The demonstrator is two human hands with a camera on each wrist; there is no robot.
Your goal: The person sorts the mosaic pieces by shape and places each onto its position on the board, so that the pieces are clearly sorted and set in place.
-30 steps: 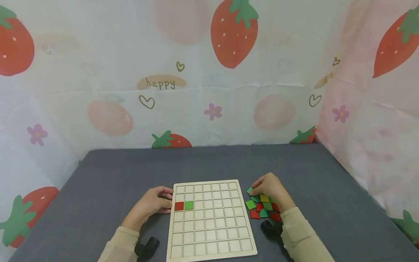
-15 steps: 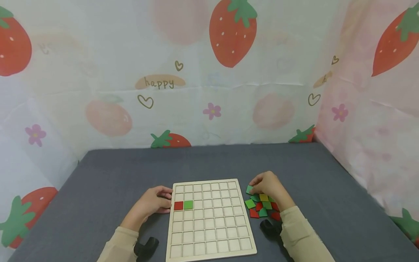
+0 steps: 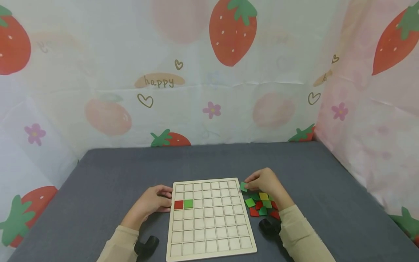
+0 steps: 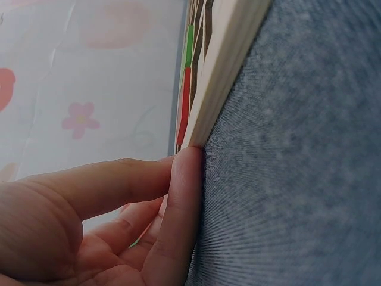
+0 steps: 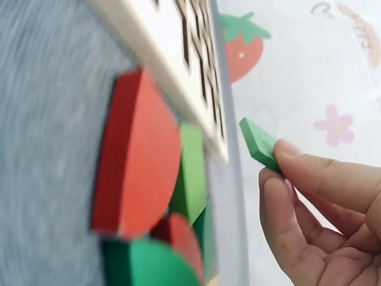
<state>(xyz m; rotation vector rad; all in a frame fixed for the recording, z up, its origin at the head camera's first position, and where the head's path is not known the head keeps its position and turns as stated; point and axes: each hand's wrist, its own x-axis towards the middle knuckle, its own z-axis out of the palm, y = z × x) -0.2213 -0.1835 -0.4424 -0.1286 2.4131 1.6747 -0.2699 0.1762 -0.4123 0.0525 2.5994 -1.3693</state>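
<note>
My right hand (image 3: 266,181) pinches a small green tile (image 5: 256,142) between thumb and fingers, beside the far right corner of a pale wooden grid board (image 3: 208,234). The tile is off the table in the right wrist view. At the board's left edge rests my left hand (image 3: 150,202), fingertips against the rim (image 4: 209,113). Two square tiles lie side by side in the third row from the far edge: a red tile (image 3: 178,205) in the leftmost cell and a light green tile (image 3: 188,203) beside it.
Right of the board lies a loose pile of red, green and yellow tiles (image 3: 259,205), some with a curved side (image 5: 149,161). A dark grey cloth (image 3: 131,163) covers the table. Behind hangs a strawberry-print curtain (image 3: 196,91). Black wrist camera mounts (image 3: 146,246) sit at both wrists.
My right hand has moved from the far end of the tile pile toward the board's far right corner, carrying the green tile. The left hand stays at the board's left edge.
</note>
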